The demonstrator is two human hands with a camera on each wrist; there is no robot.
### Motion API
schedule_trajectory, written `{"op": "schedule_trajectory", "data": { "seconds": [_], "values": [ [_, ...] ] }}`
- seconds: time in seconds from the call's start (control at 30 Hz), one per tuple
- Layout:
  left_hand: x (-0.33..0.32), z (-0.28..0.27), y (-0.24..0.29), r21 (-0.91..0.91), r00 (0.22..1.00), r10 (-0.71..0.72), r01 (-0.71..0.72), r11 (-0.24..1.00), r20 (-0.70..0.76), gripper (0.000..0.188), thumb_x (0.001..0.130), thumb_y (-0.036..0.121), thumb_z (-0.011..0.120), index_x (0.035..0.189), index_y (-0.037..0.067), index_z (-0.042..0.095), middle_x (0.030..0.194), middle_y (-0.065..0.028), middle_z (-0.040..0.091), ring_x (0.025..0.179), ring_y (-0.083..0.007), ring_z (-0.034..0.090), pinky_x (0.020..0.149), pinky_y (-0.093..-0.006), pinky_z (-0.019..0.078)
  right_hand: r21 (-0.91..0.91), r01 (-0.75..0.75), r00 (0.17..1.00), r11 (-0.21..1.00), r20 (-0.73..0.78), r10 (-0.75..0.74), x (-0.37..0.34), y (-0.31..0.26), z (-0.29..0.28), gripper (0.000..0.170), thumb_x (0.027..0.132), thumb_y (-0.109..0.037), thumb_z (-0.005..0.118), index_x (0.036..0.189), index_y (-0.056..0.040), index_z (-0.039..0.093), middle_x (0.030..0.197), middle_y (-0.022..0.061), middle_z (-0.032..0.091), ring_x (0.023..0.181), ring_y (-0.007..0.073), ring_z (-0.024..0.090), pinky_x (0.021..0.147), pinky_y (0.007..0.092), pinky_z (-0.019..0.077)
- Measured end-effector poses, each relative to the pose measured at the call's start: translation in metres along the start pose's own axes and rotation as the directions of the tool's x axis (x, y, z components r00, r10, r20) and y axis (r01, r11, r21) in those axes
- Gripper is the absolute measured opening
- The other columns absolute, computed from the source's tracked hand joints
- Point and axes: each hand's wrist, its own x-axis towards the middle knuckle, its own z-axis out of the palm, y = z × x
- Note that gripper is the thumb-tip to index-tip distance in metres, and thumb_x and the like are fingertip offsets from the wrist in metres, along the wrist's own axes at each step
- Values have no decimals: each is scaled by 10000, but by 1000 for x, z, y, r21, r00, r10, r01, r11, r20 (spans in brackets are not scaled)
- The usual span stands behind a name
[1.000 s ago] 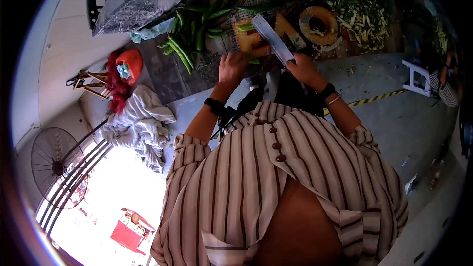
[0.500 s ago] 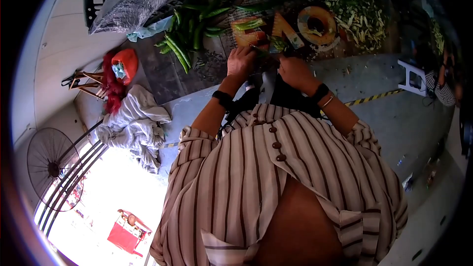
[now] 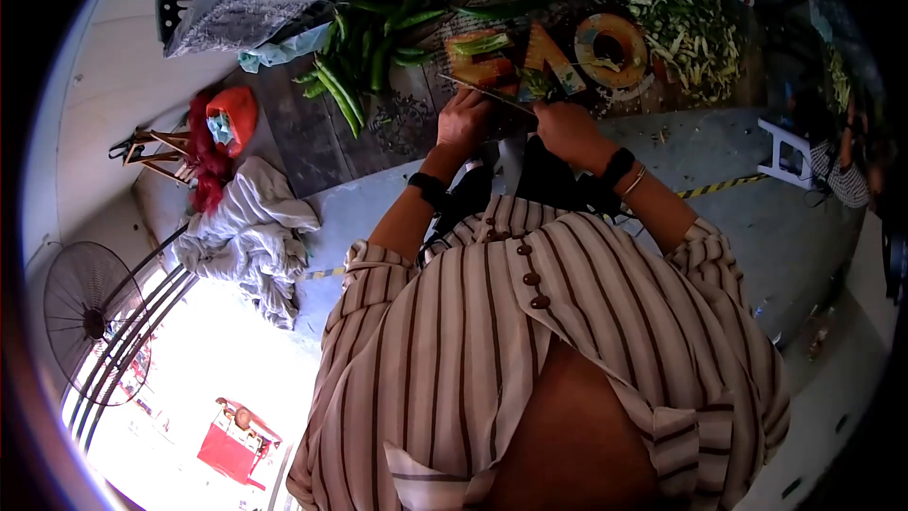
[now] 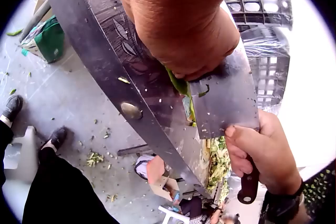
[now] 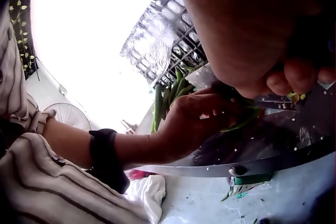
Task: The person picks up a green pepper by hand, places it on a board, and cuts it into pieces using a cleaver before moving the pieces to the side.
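Observation:
A cleaver with a broad blade and dark handle is gripped in my right hand. Its blade appears nearly edge-on in the head view, close to the fingers of my left hand. That hand curls over a long green pepper near the table's front edge, covering most of it. A strip of green pepper clings to the blade in the left wrist view. Beyond the hands lies a split pepper; at left is a pile of whole green peppers.
Chopped pepper pieces are heaped at the table's right. A plastic-covered black crate stands at back left. Below the table's edge are a grey cloth, a fan and a white stool; scraps litter the floor.
The cleaver has swung from pointing away, its flat side showing, to lying across toward my left hand, nearly edge-on. My hands have drawn closer together, and cut green pieces show beside the right one.

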Motion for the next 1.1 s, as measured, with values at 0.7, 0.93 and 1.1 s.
{"op": "schedule_trajectory", "data": {
  "seconds": [0.7, 0.93, 1.1],
  "values": [
    [1, 0, 2, -30, 998, -48, 47, 998, -39, 164, 669, 45, 573, 803, 127, 623, 881, -13, 598, 826, -237, 591, 671, -325, 509, 132, -38, 998, 990, -48, 45, 42, 9, 27, 158, 774, -114, 511, 768, 24, 588, 739, 239, 599, 716, 412, 591, 662, 472, 481],
    [0, -3, 5, -55, 996, -49, 45, 997, -75, 177, 654, 46, 581, 814, 109, 620, 871, -18, 594, 819, -236, 587, 679, -327, 505, 34, -17, 997, 999, -77, 20, 27, 7, 2, 175, 788, -127, 504, 758, 28, 580, 741, 230, 598, 713, 404, 582, 654, 479, 467],
    [-1, 0, 1, -42, 997, -53, 50, 998, -54, 167, 650, 46, 578, 803, 100, 616, 839, -26, 576, 828, -239, 584, 675, -330, 506, 51, -48, 998, 998, 43, 46, 15, 2, 3, 162, 780, -117, 509, 760, 27, 579, 751, 232, 599, 705, 406, 582, 652, 484, 464]
  ]
}}
